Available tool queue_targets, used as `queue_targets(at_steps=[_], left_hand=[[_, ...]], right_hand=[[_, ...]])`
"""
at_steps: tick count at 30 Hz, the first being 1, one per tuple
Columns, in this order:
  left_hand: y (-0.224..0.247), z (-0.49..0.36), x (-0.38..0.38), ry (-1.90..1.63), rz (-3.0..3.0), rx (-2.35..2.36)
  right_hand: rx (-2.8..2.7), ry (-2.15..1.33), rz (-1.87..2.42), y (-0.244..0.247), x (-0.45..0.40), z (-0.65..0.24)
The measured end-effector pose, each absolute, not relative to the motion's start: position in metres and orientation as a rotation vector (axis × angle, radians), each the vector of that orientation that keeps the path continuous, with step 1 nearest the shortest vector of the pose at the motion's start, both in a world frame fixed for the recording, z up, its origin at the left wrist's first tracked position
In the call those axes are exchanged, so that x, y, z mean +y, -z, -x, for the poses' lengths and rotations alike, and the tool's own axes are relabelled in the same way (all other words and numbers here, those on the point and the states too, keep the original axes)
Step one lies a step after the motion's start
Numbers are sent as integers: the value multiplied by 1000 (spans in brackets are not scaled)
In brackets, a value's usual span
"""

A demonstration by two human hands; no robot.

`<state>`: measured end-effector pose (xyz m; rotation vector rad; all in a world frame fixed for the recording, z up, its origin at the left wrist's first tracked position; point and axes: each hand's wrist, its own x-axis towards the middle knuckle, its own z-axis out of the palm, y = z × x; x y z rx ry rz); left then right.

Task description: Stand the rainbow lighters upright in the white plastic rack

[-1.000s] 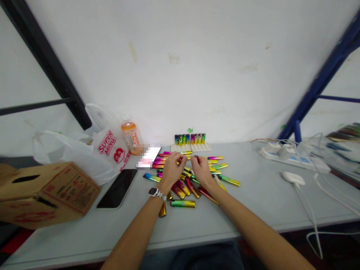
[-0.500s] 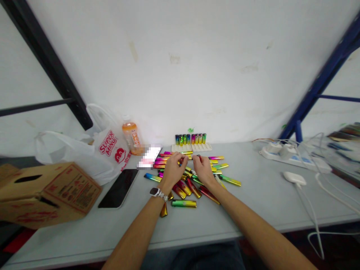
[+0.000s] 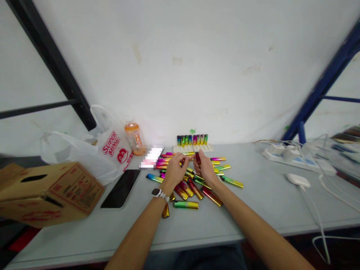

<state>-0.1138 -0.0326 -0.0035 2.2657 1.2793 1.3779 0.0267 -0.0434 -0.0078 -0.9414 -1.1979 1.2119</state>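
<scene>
Shiny metallic-coloured lighters (image 3: pixel 186 204) lie in a loose pile on the grey table, under and around both hands. My right hand (image 3: pixel 206 169) is closed round a dark red lighter (image 3: pixel 198 159), which it holds upright above the pile. Close beside it on the left, my left hand (image 3: pixel 177 168) has its fingertips pinched together; what they hold, if anything, is too small to make out. Behind the hands, several lighters (image 3: pixel 186 140) stand upright in a row in white trays with holes (image 3: pixel 204 148) by the wall.
Left of the pile lie a black phone (image 3: pixel 120 189) and a lit phone (image 3: pixel 153 155). A cardboard box (image 3: pixel 53 193), a white plastic bag (image 3: pixel 84 155) and an orange drink bottle (image 3: pixel 134 137) stand further left. A power strip (image 3: pixel 298 159) and a white charger (image 3: pixel 298 180) with cables lie right.
My right hand has turned, and the dark red lighter now shows upright in it. My left hand stays pinched near it. The whole view has shifted slightly.
</scene>
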Motion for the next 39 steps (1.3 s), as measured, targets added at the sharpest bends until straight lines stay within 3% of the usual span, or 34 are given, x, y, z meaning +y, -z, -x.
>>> queue_targets(at_steps=[7, 14, 24, 32, 39], left_hand=[[7, 114, -32, -1380, -2269, 1247], [7, 116, -31, -1370, -2249, 1250], [11, 115, -31, -1369, -2172, 1302], [-2, 109, -39, -1163, -2419, 1441], [8, 115, -27, -1190, -2139, 1150]], right_hand=[[-1341, -1062, 835, 5, -32, -37], [-1492, -573, 1088, 5, 12, -52], [-1260, -1098, 981, 2, 6, -43], [-1029, -1276, 999, -10, -14, -37], [-1355, -1297, 830, -23, -20, -56]])
